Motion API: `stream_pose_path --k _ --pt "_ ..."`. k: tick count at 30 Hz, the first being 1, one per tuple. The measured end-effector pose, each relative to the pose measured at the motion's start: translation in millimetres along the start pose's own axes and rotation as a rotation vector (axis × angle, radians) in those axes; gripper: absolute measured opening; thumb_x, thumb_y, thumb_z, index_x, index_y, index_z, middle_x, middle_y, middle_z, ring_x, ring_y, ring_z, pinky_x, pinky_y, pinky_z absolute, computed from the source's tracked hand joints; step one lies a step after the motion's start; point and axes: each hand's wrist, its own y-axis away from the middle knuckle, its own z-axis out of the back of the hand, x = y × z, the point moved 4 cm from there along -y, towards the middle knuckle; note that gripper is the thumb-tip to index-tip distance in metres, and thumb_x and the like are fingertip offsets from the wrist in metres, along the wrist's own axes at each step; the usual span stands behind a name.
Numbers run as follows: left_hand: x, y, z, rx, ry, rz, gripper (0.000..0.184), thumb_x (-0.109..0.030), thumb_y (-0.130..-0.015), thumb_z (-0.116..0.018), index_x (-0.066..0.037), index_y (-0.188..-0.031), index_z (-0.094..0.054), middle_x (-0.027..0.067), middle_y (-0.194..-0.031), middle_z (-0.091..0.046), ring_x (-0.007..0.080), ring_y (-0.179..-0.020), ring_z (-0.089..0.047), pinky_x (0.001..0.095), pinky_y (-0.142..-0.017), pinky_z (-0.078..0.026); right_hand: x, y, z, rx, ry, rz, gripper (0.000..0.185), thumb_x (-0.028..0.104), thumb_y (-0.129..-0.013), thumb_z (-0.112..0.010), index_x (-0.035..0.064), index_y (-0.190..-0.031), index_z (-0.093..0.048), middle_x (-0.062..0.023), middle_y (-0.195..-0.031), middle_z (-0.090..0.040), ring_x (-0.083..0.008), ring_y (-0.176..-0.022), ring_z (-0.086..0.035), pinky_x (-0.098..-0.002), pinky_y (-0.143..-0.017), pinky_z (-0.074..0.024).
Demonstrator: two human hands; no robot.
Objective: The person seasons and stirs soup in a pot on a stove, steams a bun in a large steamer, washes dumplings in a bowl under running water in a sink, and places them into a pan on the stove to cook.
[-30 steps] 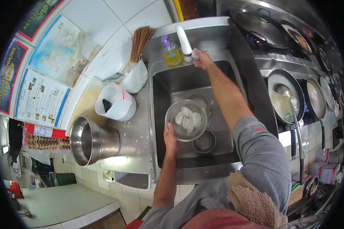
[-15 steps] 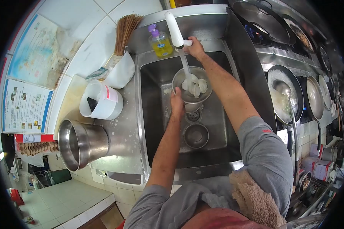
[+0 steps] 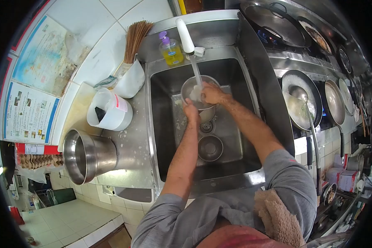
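Under the running white faucet [image 3: 186, 36], a metal bowl [image 3: 186, 86] is held inside the sink basin. My left hand [image 3: 191, 110] grips the bowl's near rim, thumb on the inside. Pale white food pieces [image 3: 196, 94] lie in the bowl, partly covered by my right hand [image 3: 213, 93], whose curled fingers are among them. Water falls into the bowl beside those fingers. I cannot make out exactly what the pieces are. Below, on the sink floor near the drain [image 3: 206, 126], sits a second small metal bowl [image 3: 210, 148].
A soap pump bottle [image 3: 171, 50] stands behind the sink. On the left counter are a white plastic tub [image 3: 119, 111], a stick brush [image 3: 137, 39] in a holder, and a large steel pot [image 3: 99, 155]. Right of the sink wall, a wok [image 3: 295, 82] with a ladle sits on the stove.
My right hand has left the faucet handle and come down into the bowl onto the white pieces. The left hand keeps its hold on the bowl. Water still runs.
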Motion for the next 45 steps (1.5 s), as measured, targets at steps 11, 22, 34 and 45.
stream_pose_path --k 11,22,34,45 --pt "-2 19 -9 0.059 0.022 -0.008 0.031 -0.019 -0.094 -0.035 -0.003 -0.120 -0.040 0.0132 -0.110 -0.052 0.0236 -0.095 -0.054 0.0357 -0.080 -0.046 21 1 -21 0.403 0.098 0.194 0.040 0.023 -0.070 -0.059 0.0192 -0.109 -0.056 -0.0122 -0.127 -0.042 -0.0300 -0.118 -0.039 -0.0488 -0.099 -0.0261" --pt "-6 16 -20 -0.133 0.069 0.056 0.038 -0.022 -0.095 -0.034 -0.007 -0.130 -0.031 0.0148 -0.122 -0.044 0.0268 -0.106 -0.048 0.0386 -0.089 -0.041 2 -10 -24 0.181 -0.066 -0.008 0.047 0.029 -0.069 -0.064 0.0173 -0.114 -0.055 -0.0127 -0.126 -0.043 -0.0314 -0.117 -0.039 -0.0447 -0.100 -0.0290" --pt "-19 29 -35 0.013 -0.152 0.085 0.038 -0.028 -0.094 -0.032 -0.006 -0.125 -0.033 0.0166 -0.110 -0.051 0.0291 -0.090 -0.058 0.0424 -0.068 -0.054 -12 -6 -6 -0.340 0.069 -0.029 0.050 0.038 -0.065 -0.067 0.0144 -0.108 -0.059 -0.0145 -0.125 -0.045 -0.0323 -0.116 -0.041 -0.0490 -0.091 -0.0351" --pt "-38 1 -46 0.244 -0.499 -0.409 0.041 -0.020 -0.093 -0.035 -0.002 -0.130 -0.032 0.0185 -0.119 -0.046 0.0266 -0.102 -0.051 0.0360 -0.084 -0.044 17 21 7 -0.399 -0.232 -0.197 0.065 0.045 -0.072 -0.061 0.0281 -0.131 -0.038 -0.0168 -0.138 -0.026 -0.0363 -0.125 -0.026 -0.0537 -0.098 -0.0240"
